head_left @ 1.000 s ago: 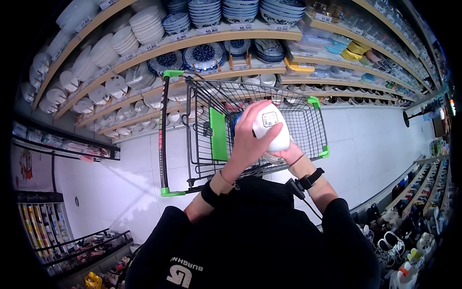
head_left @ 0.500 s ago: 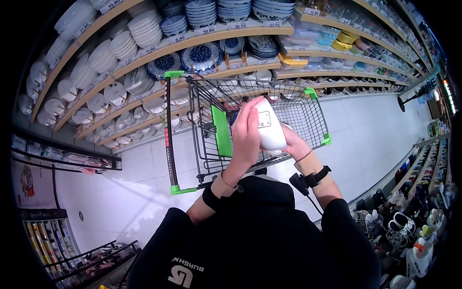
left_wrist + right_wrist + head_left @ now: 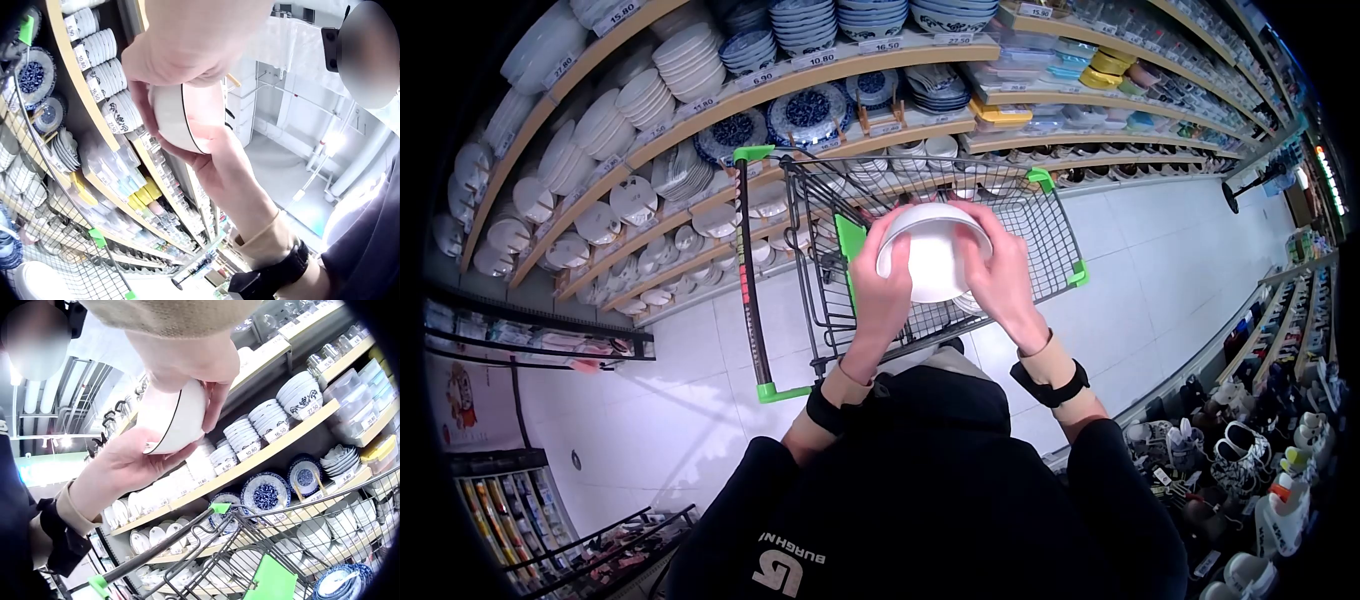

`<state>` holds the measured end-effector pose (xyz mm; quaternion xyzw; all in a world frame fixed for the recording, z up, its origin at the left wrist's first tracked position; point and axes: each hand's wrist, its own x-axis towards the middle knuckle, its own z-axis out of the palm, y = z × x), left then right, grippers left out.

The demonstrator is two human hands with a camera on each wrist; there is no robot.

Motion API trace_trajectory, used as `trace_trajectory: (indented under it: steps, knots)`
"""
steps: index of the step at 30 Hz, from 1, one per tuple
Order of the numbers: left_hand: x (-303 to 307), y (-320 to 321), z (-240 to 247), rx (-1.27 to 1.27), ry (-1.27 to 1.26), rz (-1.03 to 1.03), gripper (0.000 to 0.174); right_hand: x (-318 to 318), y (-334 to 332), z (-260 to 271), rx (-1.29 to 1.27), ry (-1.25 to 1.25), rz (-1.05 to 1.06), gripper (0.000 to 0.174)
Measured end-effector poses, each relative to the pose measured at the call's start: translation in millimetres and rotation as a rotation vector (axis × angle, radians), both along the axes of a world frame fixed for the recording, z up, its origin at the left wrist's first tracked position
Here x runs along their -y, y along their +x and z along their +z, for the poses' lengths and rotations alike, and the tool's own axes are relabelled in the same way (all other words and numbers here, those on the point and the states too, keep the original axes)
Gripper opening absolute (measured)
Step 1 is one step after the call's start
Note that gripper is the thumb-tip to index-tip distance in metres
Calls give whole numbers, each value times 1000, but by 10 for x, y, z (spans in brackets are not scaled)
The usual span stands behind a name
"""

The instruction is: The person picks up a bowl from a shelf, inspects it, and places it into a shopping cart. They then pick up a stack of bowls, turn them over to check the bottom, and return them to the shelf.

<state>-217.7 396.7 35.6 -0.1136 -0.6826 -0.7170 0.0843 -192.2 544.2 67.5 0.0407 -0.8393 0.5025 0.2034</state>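
Both hands hold a white bowl (image 3: 937, 262) with a thin dark rim line, above the shopping cart (image 3: 840, 255). Its hollow faces the person's body, tilted. On one side the left hand (image 3: 884, 282) grips it with the thumb over the rim; opposite, the right hand (image 3: 1006, 278) does the same. Fingers wrap the outside wall of the bowl (image 3: 186, 419) in the right wrist view. Blue-patterned bowls (image 3: 340, 584) sit in the cart, and a white rounded item (image 3: 39, 281) shows at the lower left of the left wrist view.
Shelves of plates and bowls (image 3: 690, 62) with price tags (image 3: 815, 60) run along the far side. Plastic boxes (image 3: 1010, 70) and a yellow container (image 3: 1000, 113) are farther right. Shoes (image 3: 1240, 450) stand on racks at the right. Pale tiled floor (image 3: 1140, 260) surrounds the cart.
The bowl has been turned from its labelled underside to its hollow side. The right hand has come up from beneath to the bowl's right side, and both thumbs now lie inside the rim.
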Motion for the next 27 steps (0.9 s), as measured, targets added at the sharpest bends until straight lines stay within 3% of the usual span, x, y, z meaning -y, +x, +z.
trace_trajectory:
  steps: [3, 4, 6, 13, 18, 24, 27]
  knots:
    - [-11, -49, 99, -294, -116, 48, 30, -73, 7, 57, -100, -50, 69, 44]
    - [-19, -98, 105, -446, -183, 81, 44, -124, -6, 81, -97, -7, 112, 47]
    - [-70, -121, 158, -552, -244, 92, 42, -253, -25, 117, -89, 80, 199, 52]
    - [-336, -389, 325, -899, -343, 51, 44, -721, -222, 129, -472, 207, 257, 48]
    - [-570, -482, 247, -921, -235, -27, 40, -1028, -371, 180, -634, 277, 322, 46]
    - [-864, -556, 230, -959, -244, -30, 43, -1345, -457, 135, -639, 296, 339, 44]
    - [-993, -564, 175, -906, -270, 5, 45, -1478, -497, 141, -598, 279, 367, 51]
